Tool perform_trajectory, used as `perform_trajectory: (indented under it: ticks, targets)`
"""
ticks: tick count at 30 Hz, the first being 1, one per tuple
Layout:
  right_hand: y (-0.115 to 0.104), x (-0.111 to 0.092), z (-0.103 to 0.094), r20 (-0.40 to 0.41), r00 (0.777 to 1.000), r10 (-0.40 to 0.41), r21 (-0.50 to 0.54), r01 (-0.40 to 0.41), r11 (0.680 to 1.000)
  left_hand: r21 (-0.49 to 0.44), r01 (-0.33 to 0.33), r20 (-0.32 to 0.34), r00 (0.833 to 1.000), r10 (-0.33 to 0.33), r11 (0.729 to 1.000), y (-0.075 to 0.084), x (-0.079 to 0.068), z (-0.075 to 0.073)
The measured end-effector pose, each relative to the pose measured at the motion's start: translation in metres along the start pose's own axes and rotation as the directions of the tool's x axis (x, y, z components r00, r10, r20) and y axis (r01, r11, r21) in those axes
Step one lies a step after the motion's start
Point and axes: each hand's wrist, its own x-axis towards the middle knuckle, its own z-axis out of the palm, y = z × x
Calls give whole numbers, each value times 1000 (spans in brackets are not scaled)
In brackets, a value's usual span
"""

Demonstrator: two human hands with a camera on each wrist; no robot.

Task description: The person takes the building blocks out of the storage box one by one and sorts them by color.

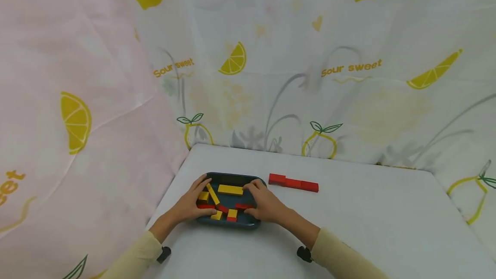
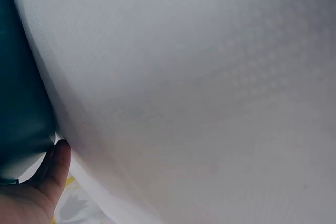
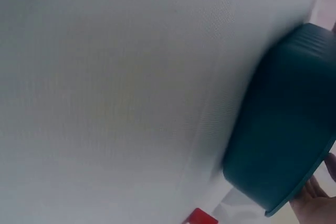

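A dark teal tray (image 1: 236, 177) sits on the white table, holding several yellow and red blocks. At its left end my left hand (image 1: 191, 201) grips the tray, thumb toward the near side and fingers toward the far corner. My right hand (image 1: 265, 201) holds the right end in much the same way. A long yellow block (image 1: 230, 190) lies along the tray's far side, and a slimmer yellow block (image 1: 212, 195) slants near the left hand. In the right wrist view, the right hand's fingers (image 3: 312, 190) meet the tray's outer wall (image 3: 283, 124).
Red blocks (image 1: 293, 183) lie end to end on the white table (image 1: 372, 218), just right of the tray. A lemon-print cloth (image 1: 271, 98) hangs behind the table, and a pinkish cloth (image 1: 104, 175) borders its left side.
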Motion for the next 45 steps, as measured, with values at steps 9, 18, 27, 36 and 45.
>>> perform_trajectory:
  ticks: [9,18,27,36,45]
  targets:
    - [-1,25,8,151,977,149,-174,-122,977,0,-20,-29,999,20,1000,2,2,-7]
    - [-1,35,26,75,973,220,-448,-164,879,-2,-38,-34,999,37,999,4,5,-2]
    - [-6,33,30,100,968,229,-457,-160,875,-8,-21,-34,999,21,1000,3,1,-2]
    - [-4,31,35,56,969,240,-434,-192,880,2,-23,-29,999,23,1000,2,0,0]
    - [-4,33,35,91,966,241,-348,-196,917,3,-27,-38,999,27,1000,0,1,0]
